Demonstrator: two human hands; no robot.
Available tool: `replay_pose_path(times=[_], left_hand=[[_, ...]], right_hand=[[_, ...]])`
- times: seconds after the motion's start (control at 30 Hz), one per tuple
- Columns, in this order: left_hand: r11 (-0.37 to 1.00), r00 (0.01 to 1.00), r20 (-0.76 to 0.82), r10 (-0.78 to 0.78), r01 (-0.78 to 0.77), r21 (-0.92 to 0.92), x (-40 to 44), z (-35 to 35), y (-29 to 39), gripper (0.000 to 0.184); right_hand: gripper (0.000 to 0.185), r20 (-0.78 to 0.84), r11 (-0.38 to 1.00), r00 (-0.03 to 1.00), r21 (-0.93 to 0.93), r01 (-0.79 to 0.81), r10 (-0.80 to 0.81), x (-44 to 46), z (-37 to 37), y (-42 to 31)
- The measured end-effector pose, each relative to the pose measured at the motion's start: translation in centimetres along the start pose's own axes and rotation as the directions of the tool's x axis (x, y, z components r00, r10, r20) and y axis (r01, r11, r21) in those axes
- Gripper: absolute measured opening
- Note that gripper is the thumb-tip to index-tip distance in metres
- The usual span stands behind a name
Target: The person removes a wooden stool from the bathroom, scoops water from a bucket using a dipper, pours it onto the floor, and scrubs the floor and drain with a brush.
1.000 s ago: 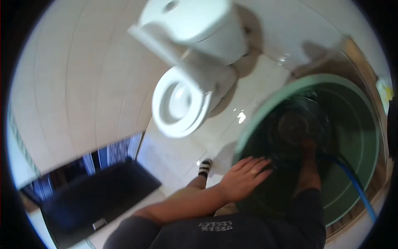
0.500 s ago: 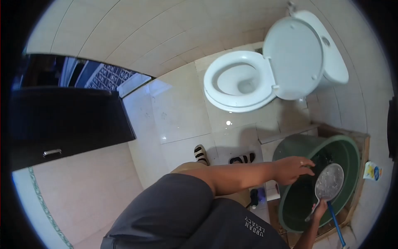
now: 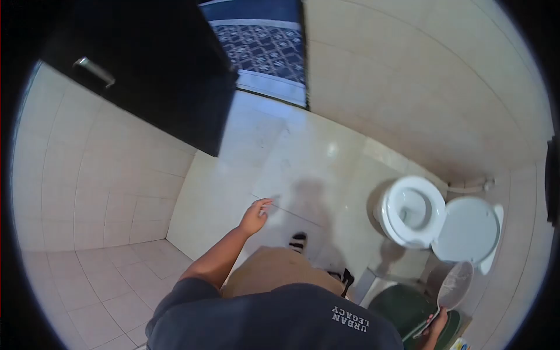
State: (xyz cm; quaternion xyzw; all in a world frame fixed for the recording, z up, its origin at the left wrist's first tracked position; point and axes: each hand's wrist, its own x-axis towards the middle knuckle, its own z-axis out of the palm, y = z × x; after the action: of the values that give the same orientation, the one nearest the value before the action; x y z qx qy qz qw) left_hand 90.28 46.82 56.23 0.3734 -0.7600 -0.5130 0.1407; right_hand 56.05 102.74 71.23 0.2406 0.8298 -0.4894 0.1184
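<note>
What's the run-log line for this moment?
left hand: no held item visible; right hand: gripping dipper by handle; green tub: near right hand; toilet lid: raised; door: open

Dipper (image 3: 458,284): handle partly hidden by right hand (image 3: 439,322). Tub (image 3: 399,306): partly hidden by shirt (image 3: 274,321). Packet (image 3: 460,345): cut off by lower edge, print too small to read.

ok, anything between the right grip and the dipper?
Nothing visible: the right grip holds the dipper directly by its handle. The green tub shows behind the handle, not in between.
</note>
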Motion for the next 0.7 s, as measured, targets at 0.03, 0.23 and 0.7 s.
replay_pose_path(times=[0.03, 0.23, 0.7], left_hand=[[0.994, 0.994, -0.082, -0.07, 0.063, -0.086, -1.0, -3.4, -1.6, 0.046], [0.927, 0.844, -0.464, -0.268, 0.095, -0.362, -4.9, -19.6, -6.0, 0.044], [0.765, 0.895, -0.305, -0.325, 0.06, -0.641, 13.8, -36.6, -8.5, 0.036]], right_hand=[[0.026, 0.033, 1.0, 0.999, 0.004, 0.024, -0.024, -0.7, 3.6, -1.0], [0.02, 0.474, 0.986, 0.871, -0.039, 0.163, -0.125, -6.8, 27.6, -7.6], [0.022, 0.856, 0.974, 0.513, -0.168, 0.153, 0.067, -25.4, 84.3, -11.0]])
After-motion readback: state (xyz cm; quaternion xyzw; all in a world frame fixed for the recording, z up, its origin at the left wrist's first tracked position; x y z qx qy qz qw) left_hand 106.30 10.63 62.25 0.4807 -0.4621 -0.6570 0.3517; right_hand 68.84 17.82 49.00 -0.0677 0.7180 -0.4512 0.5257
